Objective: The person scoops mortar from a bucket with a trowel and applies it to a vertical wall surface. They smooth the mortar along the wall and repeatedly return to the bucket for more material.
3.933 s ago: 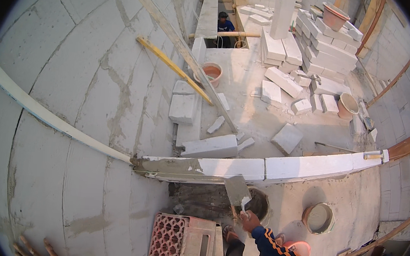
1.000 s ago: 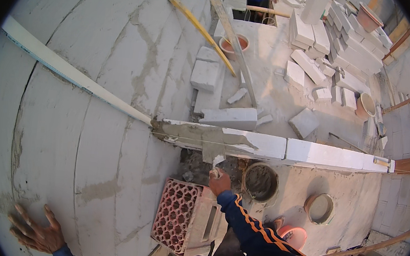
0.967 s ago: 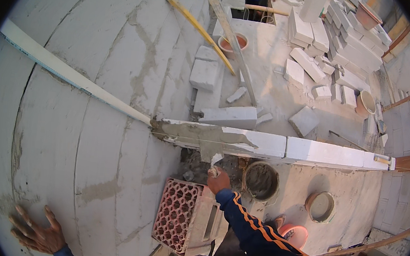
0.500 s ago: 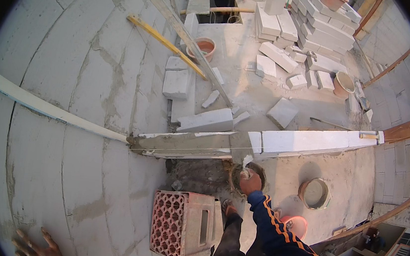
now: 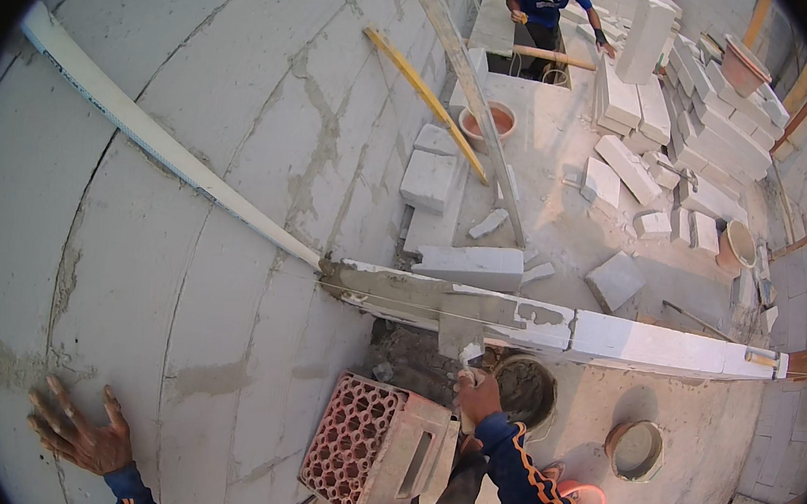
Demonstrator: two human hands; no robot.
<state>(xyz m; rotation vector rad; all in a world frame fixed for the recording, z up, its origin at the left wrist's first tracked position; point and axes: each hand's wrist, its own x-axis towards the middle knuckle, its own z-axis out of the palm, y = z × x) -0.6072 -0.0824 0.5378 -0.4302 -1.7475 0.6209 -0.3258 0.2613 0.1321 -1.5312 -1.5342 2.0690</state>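
Observation:
My right hand [image 5: 479,398] grips the handle of a trowel. The trowel's wide grey blade [image 5: 461,325] lies against the near side and top of a low wall of white blocks [image 5: 625,341]. Grey mortar [image 5: 390,290] coats the left stretch of that wall, with a patch further right. My left hand [image 5: 82,433] is spread flat on the tall block wall [image 5: 219,321] at the left, holding nothing. Just right of my right hand is a round bucket [image 5: 545,405] with mortar inside.
A red crate [image 5: 354,444] stands by my legs. Another mortar bucket [image 5: 636,450] and an orange bucket [image 5: 584,497] are at right. Taut string runs along the low wall. Beyond are stacked blocks [image 5: 721,128], a leaning metal bar [image 5: 469,92] and another person [image 5: 548,2].
My view has turned, so the scene sits further right and tilted. The trowel has slid left along the low wall, leaving mortar behind. More of my left hand shows against the tall wall.

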